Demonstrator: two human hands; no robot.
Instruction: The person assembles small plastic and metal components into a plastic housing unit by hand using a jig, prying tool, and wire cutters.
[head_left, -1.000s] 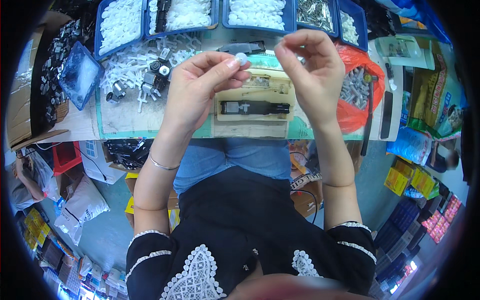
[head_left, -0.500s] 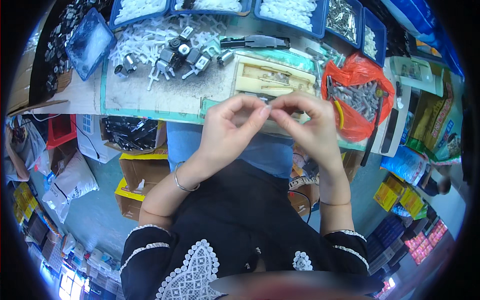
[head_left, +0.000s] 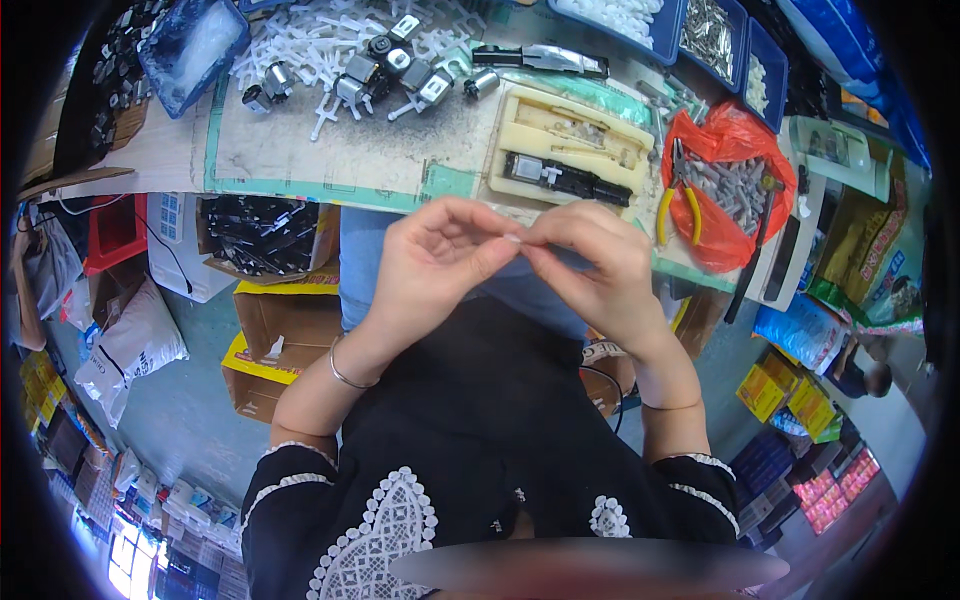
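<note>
In front of the bench edge, my left hand point(head_left: 425, 262) and my right hand point(head_left: 597, 262) meet fingertip to fingertip. Thumbs and forefingers of both pinch a tiny whitish piece point(head_left: 514, 238), mostly covered and too small to name. Just beyond them lies a cream-coloured holding block point(head_left: 520, 118) with shaped recesses. A long black casing point(head_left: 565, 180) with metal parts rests in its nearer recess. Another black casing point(head_left: 540, 60) lies behind the block.
White plastic stems point(head_left: 300, 45) and small motors point(head_left: 365, 70) are heaped at the back left. An orange-red bag point(head_left: 725, 255) of grey cylinders stands right, with yellow-handled pliers point(head_left: 664, 215) against it. Blue bins point(head_left: 665, 50) of small parts line the back; open cartons point(head_left: 270, 320) sit below.
The view has shifted, so bench things sit higher and farther right. My joined hands now appear nearer me than the block, uncovering the black casing in it. The pinch stays closed.
</note>
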